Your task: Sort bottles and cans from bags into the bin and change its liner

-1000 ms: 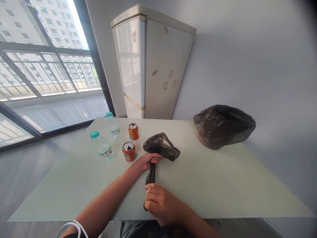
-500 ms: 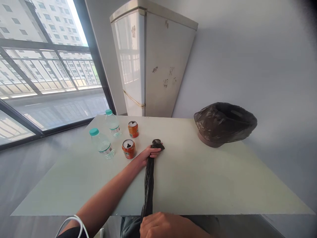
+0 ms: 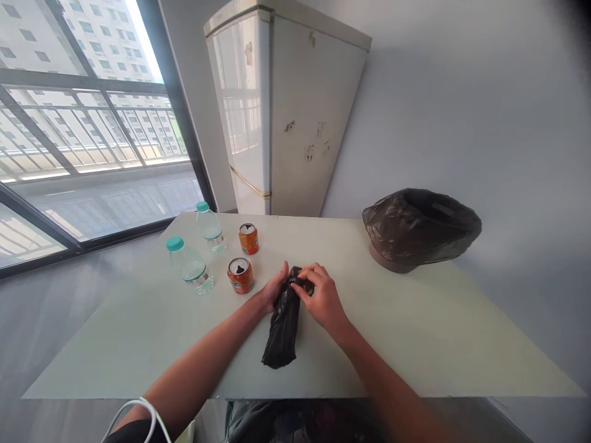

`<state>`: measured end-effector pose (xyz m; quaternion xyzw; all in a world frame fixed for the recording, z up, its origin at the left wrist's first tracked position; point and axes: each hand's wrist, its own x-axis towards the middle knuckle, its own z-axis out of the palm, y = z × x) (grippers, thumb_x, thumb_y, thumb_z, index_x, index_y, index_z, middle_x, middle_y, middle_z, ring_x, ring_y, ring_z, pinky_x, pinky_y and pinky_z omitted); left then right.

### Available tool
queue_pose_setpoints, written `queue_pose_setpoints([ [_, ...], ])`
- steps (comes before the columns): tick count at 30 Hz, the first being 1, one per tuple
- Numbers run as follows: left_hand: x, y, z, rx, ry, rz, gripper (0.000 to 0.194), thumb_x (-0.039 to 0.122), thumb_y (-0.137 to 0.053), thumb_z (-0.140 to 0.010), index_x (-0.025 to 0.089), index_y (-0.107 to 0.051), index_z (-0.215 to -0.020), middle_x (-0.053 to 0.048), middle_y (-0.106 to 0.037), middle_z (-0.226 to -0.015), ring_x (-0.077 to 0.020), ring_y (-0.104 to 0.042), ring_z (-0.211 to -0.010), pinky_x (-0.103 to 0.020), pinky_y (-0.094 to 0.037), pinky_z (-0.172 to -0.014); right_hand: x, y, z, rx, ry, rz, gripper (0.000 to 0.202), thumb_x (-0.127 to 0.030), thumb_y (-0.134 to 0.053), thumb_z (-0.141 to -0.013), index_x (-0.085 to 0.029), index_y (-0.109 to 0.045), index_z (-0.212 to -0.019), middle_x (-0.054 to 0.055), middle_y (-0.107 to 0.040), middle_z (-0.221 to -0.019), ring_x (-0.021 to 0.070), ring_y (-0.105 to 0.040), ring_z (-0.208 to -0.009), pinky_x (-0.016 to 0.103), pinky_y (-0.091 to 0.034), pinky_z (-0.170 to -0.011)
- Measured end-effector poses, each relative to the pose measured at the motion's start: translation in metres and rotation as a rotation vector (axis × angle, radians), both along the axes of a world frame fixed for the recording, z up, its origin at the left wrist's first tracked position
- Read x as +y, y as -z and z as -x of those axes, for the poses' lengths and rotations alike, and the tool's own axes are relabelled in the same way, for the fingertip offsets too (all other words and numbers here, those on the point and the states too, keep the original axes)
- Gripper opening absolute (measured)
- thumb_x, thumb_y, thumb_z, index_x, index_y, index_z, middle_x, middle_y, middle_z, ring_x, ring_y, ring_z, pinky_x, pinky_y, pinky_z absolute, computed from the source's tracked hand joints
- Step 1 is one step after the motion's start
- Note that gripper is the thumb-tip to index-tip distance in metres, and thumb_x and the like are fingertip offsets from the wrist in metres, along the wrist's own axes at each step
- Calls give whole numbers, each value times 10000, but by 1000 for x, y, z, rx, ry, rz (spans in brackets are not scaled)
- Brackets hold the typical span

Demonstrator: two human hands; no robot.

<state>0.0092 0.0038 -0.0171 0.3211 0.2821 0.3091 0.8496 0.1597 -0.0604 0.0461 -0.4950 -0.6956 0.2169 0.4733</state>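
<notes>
Right hand (image 3: 323,297) now forward from table edge, pinching far end of black plastic bag (image 3: 282,322) beside left hand (image 3: 276,289), also gripping; bag slack, no longer stretched

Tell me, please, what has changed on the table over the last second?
The right hand left the near edge and joined the left hand at the far end of the bag, which now lies bunched. Bottles, cans and the lined bin stayed put.
</notes>
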Motion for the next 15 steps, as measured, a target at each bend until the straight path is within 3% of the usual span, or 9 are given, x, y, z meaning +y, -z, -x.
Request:
queue_pose_setpoints([
  [2, -3, -1, -1, 2, -27, -85, 706, 777, -858, -614, 152, -701, -903, -34, -631, -727, -150, -598, -644, -249, -482, -601, 18, 9, 1, -26, 33, 30, 88, -267, -664, -888, -206, -629, -835, 67, -624, -944, 221, -587, -903, 367, -522, -830],
  [4, -4, -5, -2, -10, -61, -198, 652, 625, -955, -589, 151, -708, -963, -38, -654, -803, -154, -611, -712, -251, -497, -690, 24, 17, 3, 61, 77, 54, 83, -275, -650, -881, -206, -628, -919, 67, -631, -1010, 217, -596, -951, 370, -522, -876],
  [8, -3, -12, -5, -21, -140, -316, 479, 519, -880, -772, 162, -696, -1031, -22, -614, -861, -129, -563, -748, -225, -444, -694, 9, 29, 7, 473, 232, 281, 378, -416, -666, -891, -222, -560, -1198, 86, -613, -1289, 231, -595, -1184, 363, -520, -963],
  [11, 0, -12, -8, -28, -305, -374, 413, 520, -836, -818, 166, -670, -953, -2, -555, -833, -115, -502, -742, -211, -405, -663, -13, 35, 11, 670, 55, 608, 514, -598, -671, -903, -204, -583, -1221, 81, -665, -1202, 231, -634, -1114, 350, -524, -934],
  [13, 3, -12, -8, -32, -371, -390, 397, 527, -816, -838, 176, -657, -935, 1, -539, -830, -118, -483, -739, -211, -392, -646, -26, 38, 13, 694, -150, 795, 579, -611, -766, -841, -176, -625, -1196, 73, -695, -1087, 213, -653, -1003, 325, -525, -874],
  [15, 5, -11, -7, -53, -388, -382, 377, 519, -805, -850, 180, -656, -922, -4, -542, -839, -119, -479, -729, -212, -389, -626, -33, 41, 13, 690, -230, 902, 578, -587, -836, -776, -142, -658, -1099, 61, -691, -937, 178, -635, -823, 291, -505, -727],
])
